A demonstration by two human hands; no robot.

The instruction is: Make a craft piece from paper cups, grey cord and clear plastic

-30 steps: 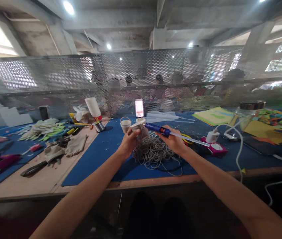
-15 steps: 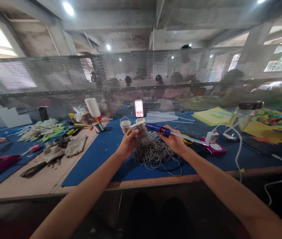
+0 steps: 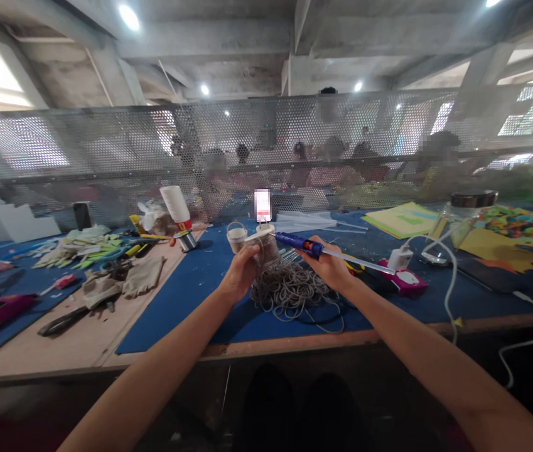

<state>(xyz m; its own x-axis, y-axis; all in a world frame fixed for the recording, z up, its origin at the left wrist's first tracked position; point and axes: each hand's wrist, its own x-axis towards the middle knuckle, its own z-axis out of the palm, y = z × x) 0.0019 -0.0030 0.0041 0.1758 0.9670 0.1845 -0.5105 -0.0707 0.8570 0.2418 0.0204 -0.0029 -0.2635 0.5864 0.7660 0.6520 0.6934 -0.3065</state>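
My left hand (image 3: 239, 273) is closed on a pale, flat-edged piece (image 3: 257, 236) with grey cord along it; its full shape is partly hidden by the fingers. My right hand (image 3: 329, 267) grips a blue hot glue gun (image 3: 300, 243), its nozzle pointing left at the pale piece, touching or very near it. A long clear glue stick (image 3: 365, 262) juts from the gun's rear. Below and between the hands lies a loose heap of grey cord (image 3: 294, 290). Just beyond my left hand stands a small white bucket-like cup (image 3: 236, 238) with an arched handle.
A lit phone (image 3: 262, 204) stands upright behind the work. Stacked paper cups (image 3: 174, 204) lean at left, near work gloves (image 3: 144, 276). On the right are a magenta box (image 3: 407, 284) with a white charger and cable, a glass jar (image 3: 454, 220) and coloured sheets (image 3: 402, 220). A perforated metal screen (image 3: 266, 144) closes the back.
Both hands stay almost in place, the left shifting very slightly with the pale piece. Beyond the screen, a standing person has moved left.
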